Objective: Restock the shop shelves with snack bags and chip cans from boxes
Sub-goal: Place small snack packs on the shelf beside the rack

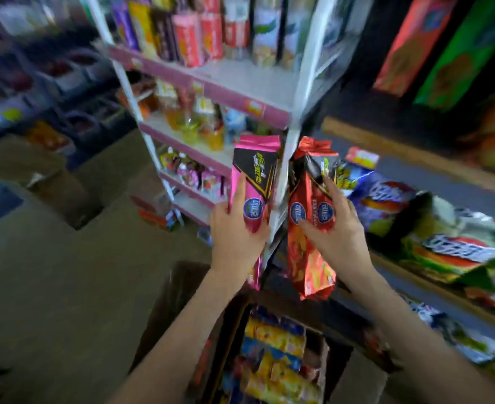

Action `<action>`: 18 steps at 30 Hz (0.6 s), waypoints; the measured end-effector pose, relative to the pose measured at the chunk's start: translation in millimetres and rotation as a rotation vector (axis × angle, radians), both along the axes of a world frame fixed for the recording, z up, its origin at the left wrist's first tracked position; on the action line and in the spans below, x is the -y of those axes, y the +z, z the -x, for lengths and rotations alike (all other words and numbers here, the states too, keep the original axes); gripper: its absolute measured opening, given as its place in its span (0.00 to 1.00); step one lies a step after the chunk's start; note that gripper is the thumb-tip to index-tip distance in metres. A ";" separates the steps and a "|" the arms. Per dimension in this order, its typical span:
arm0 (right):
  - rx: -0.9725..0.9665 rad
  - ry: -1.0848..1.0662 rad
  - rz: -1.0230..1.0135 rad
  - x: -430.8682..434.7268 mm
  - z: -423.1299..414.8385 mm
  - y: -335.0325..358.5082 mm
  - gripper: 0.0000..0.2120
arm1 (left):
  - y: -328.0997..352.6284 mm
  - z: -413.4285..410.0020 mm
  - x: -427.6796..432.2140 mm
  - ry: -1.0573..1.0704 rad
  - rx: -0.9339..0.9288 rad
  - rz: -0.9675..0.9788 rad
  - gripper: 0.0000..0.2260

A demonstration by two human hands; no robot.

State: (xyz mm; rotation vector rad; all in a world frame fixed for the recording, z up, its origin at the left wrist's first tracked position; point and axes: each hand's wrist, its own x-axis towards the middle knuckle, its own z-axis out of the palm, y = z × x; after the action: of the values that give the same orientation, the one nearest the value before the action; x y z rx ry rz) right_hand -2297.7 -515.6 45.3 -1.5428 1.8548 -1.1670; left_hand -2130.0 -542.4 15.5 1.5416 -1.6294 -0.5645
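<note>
My left hand (234, 231) grips a tall pink snack bag (255, 182) upright, in front of the corner post of a white and pink shelf rack (240, 94). My right hand (332, 228) holds red snack bags (309, 228), two as far as the blur shows, just right of that post, fingers spread over their fronts. Below my arms stands an open cardboard box (176, 295) filled with several yellow and blue snack bags (275, 360).
The rack holds cans and tall packs on top, jelly cups and small bags lower down. To the right, a low dark shelf (433, 182) carries large chip bags (386, 205) lying flat. Another cardboard box (53, 182) sits on the floor at left.
</note>
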 end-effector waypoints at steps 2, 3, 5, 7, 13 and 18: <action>0.028 -0.065 0.082 -9.5 27.3 28.2 0.36 | 30.3 25.5 2.1 -0.067 -0.057 0.050 0.43; 0.049 -0.091 0.109 -13.3 40.5 40.3 0.36 | 44.2 38.1 1.8 -0.084 -0.059 0.077 0.43; 0.082 -0.130 0.121 -19.4 65.1 63.0 0.35 | 65.7 62.8 1.8 -0.130 -0.050 0.126 0.43; 0.076 -0.160 0.129 -22.3 87.5 81.9 0.34 | 82.9 84.8 2.9 -0.165 -0.076 0.148 0.43; 0.159 -0.218 0.172 5.1 126.4 117.7 0.29 | 129.1 131.1 16.8 -0.169 -0.045 0.152 0.41; 0.300 -0.329 0.289 51.0 129.3 139.5 0.28 | 154.1 155.9 46.6 -0.158 -0.100 0.158 0.42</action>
State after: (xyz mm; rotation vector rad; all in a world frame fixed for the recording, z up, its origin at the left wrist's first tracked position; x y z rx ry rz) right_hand -2427.0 -566.6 184.8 -1.1381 1.8359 -1.7761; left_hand -2285.9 -589.0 169.6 1.2583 -1.6861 -0.5730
